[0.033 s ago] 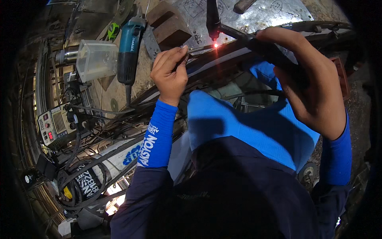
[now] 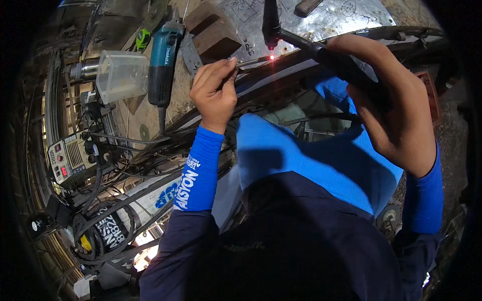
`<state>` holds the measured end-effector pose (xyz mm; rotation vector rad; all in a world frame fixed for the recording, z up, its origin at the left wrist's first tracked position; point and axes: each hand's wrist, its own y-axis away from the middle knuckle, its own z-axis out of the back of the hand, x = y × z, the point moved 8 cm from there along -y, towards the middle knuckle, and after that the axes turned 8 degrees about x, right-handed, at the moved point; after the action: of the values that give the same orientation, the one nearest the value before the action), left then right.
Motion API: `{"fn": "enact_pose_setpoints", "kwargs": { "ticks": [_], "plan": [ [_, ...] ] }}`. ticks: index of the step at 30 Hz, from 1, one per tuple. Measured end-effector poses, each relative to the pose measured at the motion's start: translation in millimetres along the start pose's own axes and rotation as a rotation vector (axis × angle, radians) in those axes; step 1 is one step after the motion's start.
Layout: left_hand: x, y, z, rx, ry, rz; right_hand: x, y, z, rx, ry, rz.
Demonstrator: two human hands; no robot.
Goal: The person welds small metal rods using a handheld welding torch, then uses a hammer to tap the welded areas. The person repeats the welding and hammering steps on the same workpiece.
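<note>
At the far left a small welding machine (image 2: 68, 158) with a grey front panel stands among dark cables (image 2: 108, 210). Above it there is a clear plastic box (image 2: 120, 75), and just beside the box a teal angle grinder (image 2: 163, 60) lies on the workbench (image 2: 135, 118), its nose pointing up in the picture. Near the grinder, two brown blocks (image 2: 213, 32) rest on the bench.

In the middle, the left hand (image 2: 215, 93), with a blue sleeve on the forearm, is closed narrow: thumb and fingers pinch a thin filler rod (image 2: 253, 61). The rod goes to the right and its end meets a small red glowing spot (image 2: 271, 57) on the edge of a shiny metal sheet (image 2: 326, 20).

Just above the spot stands the dark tip of a welding torch (image 2: 301, 40). Its black handle runs to the right into the right hand (image 2: 396, 113), which is wrapped firmly around it.
</note>
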<state>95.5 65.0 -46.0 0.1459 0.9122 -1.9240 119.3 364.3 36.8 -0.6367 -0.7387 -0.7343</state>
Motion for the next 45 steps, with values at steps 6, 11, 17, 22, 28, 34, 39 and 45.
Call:
{"fn": "enact_pose_setpoints", "kwargs": {
  "ticks": [6,11,17,22,28,34,39,45],
  "plan": [
    [-3.1,-5.8,-3.8,0.015,-0.004,-0.002,-26.0,58.1,-2.7,-0.376,-0.232,-0.255],
    [-3.8,-3.7,-4.4,0.018,-0.040,-0.018,-47.4,139.5,-12.9,-0.838,-0.617,-0.701],
    [-4.2,-2.2,0.1,0.006,-0.043,-0.021,-147.4,383.4,-13.7,-1.302,-0.752,-0.915],
    [-7.5,-8.8,-5.2,0.017,-0.037,0.013,-165.8,435.0,-123.3,-1.076,-1.271,-1.300],
    [-2.8,-5.8,-7.3,-0.002,-0.027,0.093,-178.6,375.4,43.7,-0.322,0.675,-1.145],
    [-7.9,-3.8,2.6,-0.025,-0.020,0.067,-122.5,20.8,64.1,-0.649,0.164,-0.362],
    [-0.1,5.8,33.8,-0.117,-0.071,0.083,-190.3,-121.0,48.9,-0.405,0.522,-0.785],
    [49.6,3.9,69.9,-0.200,-0.014,0.149,-241.5,-125.9,77.2,-0.243,0.420,-0.814]
  ]
}}
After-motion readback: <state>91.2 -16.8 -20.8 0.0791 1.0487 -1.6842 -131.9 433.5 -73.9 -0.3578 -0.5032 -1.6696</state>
